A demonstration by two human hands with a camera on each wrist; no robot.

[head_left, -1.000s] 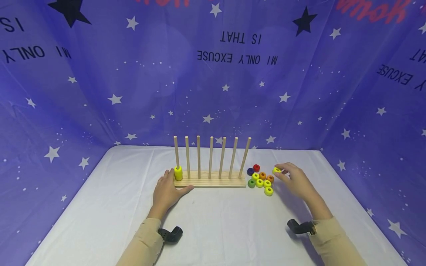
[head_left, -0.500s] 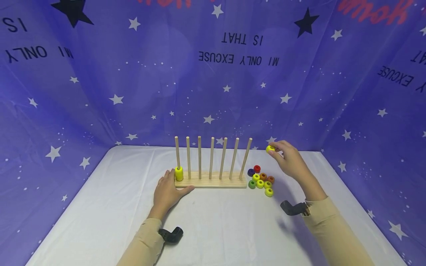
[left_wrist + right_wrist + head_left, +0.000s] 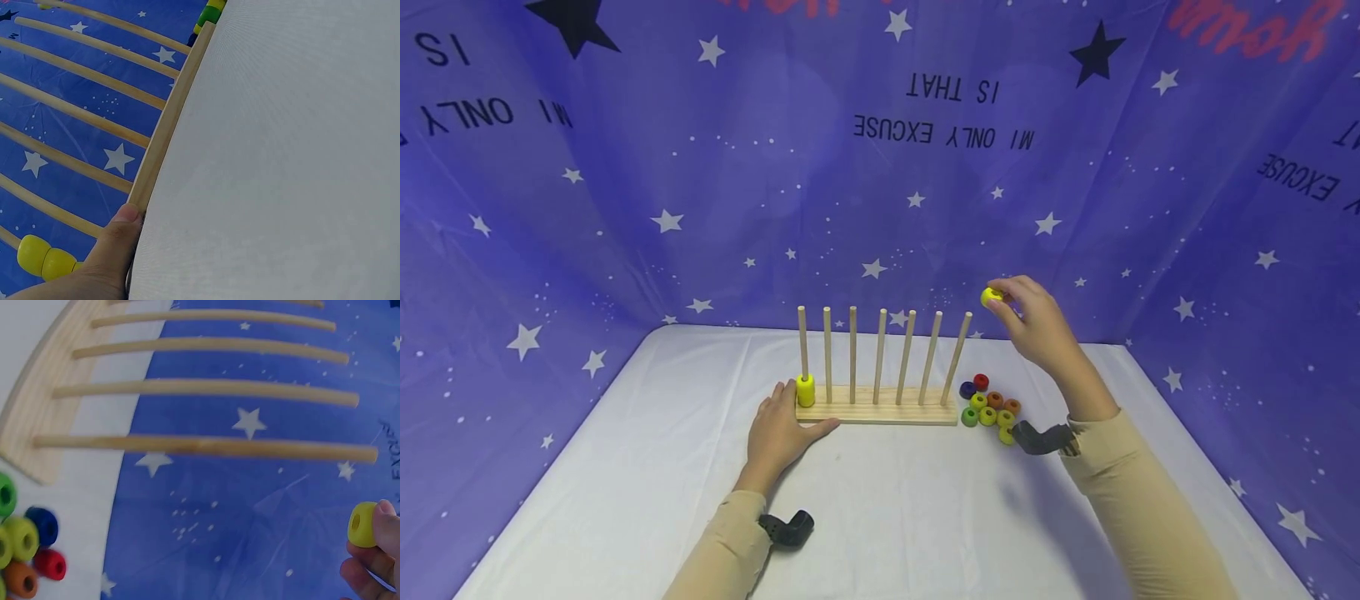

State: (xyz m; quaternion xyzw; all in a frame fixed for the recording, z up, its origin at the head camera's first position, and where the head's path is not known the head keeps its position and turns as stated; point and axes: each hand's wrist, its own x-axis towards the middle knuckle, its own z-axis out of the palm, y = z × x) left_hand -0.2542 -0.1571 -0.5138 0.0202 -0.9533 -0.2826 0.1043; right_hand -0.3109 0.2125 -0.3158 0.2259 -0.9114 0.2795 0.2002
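A wooden base [image 3: 877, 412] with several upright pegs [image 3: 880, 354] stands on the white table [image 3: 887, 508]. Two yellow beads [image 3: 806, 390] are stacked on the leftmost peg. My left hand [image 3: 781, 435] rests against the base's left end, its thumb [image 3: 119, 240] pressed on the front edge. My right hand [image 3: 1028, 321] is raised above and to the right of the rightmost peg [image 3: 957, 357], pinching a yellow bead [image 3: 990, 296] in its fingertips [image 3: 369, 553]. Loose beads [image 3: 988, 404] in yellow, green, orange, red and blue lie to the right of the base.
A blue star-printed cloth [image 3: 880, 167] rises behind and on both sides of the table. Black wrist camera mounts [image 3: 786, 529] sit on both sleeves. The bead pile [image 3: 25, 540] lies just past the base's right end [image 3: 28, 456].
My right hand lifted a yellow bead from beside the pile and carried it up and leftward, level with the peg tops. My left hand stayed on the base.
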